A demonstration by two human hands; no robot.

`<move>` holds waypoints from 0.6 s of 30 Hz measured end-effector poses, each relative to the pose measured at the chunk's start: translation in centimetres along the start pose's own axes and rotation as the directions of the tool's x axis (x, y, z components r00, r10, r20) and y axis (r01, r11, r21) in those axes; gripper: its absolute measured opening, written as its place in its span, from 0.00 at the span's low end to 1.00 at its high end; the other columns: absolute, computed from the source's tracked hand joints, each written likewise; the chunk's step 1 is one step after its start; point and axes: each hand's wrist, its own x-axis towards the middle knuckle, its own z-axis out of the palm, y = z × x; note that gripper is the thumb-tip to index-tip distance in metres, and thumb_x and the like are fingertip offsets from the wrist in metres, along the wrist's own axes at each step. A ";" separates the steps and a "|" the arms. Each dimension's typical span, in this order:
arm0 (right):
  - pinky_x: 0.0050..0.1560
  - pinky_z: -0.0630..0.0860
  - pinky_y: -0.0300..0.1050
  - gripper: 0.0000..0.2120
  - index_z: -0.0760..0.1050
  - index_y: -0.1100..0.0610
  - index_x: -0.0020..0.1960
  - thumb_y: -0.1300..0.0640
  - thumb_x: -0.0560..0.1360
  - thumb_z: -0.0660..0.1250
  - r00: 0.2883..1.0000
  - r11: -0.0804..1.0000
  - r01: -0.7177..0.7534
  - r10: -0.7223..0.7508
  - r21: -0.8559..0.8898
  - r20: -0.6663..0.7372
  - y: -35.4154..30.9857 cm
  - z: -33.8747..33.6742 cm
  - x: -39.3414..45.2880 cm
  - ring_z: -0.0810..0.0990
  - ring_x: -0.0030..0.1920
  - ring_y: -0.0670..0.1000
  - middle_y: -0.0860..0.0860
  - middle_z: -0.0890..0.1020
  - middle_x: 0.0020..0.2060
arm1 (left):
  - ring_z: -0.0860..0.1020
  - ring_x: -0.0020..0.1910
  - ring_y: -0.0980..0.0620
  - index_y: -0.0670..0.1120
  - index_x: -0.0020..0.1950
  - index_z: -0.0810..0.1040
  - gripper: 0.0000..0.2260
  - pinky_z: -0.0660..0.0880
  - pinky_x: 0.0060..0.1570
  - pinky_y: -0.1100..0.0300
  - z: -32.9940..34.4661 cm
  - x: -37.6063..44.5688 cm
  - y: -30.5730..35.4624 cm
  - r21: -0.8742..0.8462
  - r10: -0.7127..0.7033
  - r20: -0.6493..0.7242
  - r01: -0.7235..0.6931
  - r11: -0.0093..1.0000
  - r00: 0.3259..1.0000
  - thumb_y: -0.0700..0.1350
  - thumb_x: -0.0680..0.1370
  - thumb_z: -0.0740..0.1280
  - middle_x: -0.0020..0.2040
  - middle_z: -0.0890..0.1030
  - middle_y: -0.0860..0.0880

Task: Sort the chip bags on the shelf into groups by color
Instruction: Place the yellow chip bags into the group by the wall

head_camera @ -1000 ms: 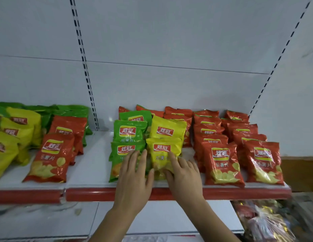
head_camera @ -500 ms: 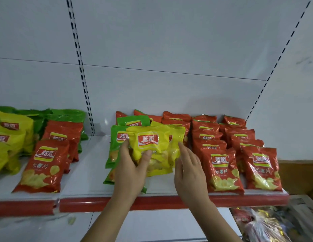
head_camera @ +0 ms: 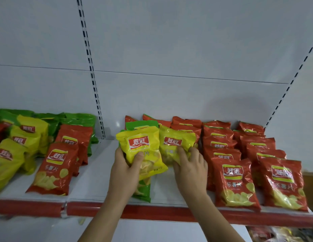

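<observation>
From the head view, one yellow bag (head_camera: 142, 151) is held up by the left hand (head_camera: 125, 173), with the thumb pressed on its front. A second yellow bag (head_camera: 175, 145) stands just to its right, and the fingers of the right hand (head_camera: 190, 169) are curled over its lower part. Both bags stand tall, tops up. The yellow pile (head_camera: 17, 147) lies far off to the left, so the left hand is nearer to it. Half a second ago only one yellow bag was gripped and the right hand was flat; now the second bag is gripped too.
</observation>
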 end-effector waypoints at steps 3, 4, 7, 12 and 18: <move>0.54 0.81 0.58 0.25 0.76 0.54 0.73 0.54 0.78 0.76 0.980 0.982 0.039 -0.001 0.186 -0.199 0.8 -3.1 0.2 0.78 0.60 0.64 0.60 0.72 0.67 | 0.79 0.46 0.70 0.52 0.62 0.73 0.13 0.71 0.40 0.70 -0.2 0.7 0.2 -0.001 0.014 -0.017 -0.014 1.000 1.000 0.48 0.80 0.73 0.52 0.82 0.59; 0.54 0.81 0.56 0.24 0.75 0.55 0.74 0.55 0.79 0.75 0.972 0.969 0.045 0.014 0.244 -0.235 1.0 -4.3 0.2 0.77 0.61 0.63 0.59 0.71 0.68 | 0.79 0.46 0.70 0.52 0.62 0.72 0.14 0.72 0.41 0.68 -0.1 0.9 0.2 0.003 0.020 -0.010 -0.020 1.000 1.000 0.48 0.80 0.72 0.52 0.82 0.59; 0.54 0.78 0.48 0.28 0.73 0.52 0.77 0.56 0.79 0.75 0.962 0.899 0.060 0.064 0.434 -0.265 0.9 -6.6 0.1 0.75 0.63 0.54 0.54 0.69 0.69 | 0.81 0.51 0.64 0.52 0.63 0.69 0.16 0.74 0.47 0.59 0.6 1.2 0.6 -0.017 0.006 0.017 -0.005 1.000 1.000 0.49 0.80 0.73 0.54 0.83 0.59; 0.65 0.80 0.58 0.30 0.70 0.50 0.80 0.58 0.80 0.72 0.979 0.876 0.204 -0.185 0.438 -0.086 -0.9 -5.3 -1.6 0.73 0.72 0.61 0.57 0.69 0.73 | 0.82 0.62 0.56 0.63 0.69 0.72 0.25 0.78 0.62 0.50 2.2 0.2 2.0 -0.285 -0.112 0.193 0.165 0.944 0.975 0.69 0.76 0.70 0.61 0.84 0.61; 0.74 0.69 0.46 0.28 0.62 0.38 0.82 0.43 0.83 0.62 0.983 0.778 0.084 -0.168 0.623 0.077 -1.6 -5.8 -1.9 0.60 0.83 0.47 0.47 0.62 0.83 | 0.84 0.58 0.56 0.59 0.69 0.72 0.31 0.82 0.58 0.48 2.4 -0.1 2.3 -0.220 -0.055 0.079 0.071 0.973 0.995 0.62 0.70 0.80 0.59 0.85 0.60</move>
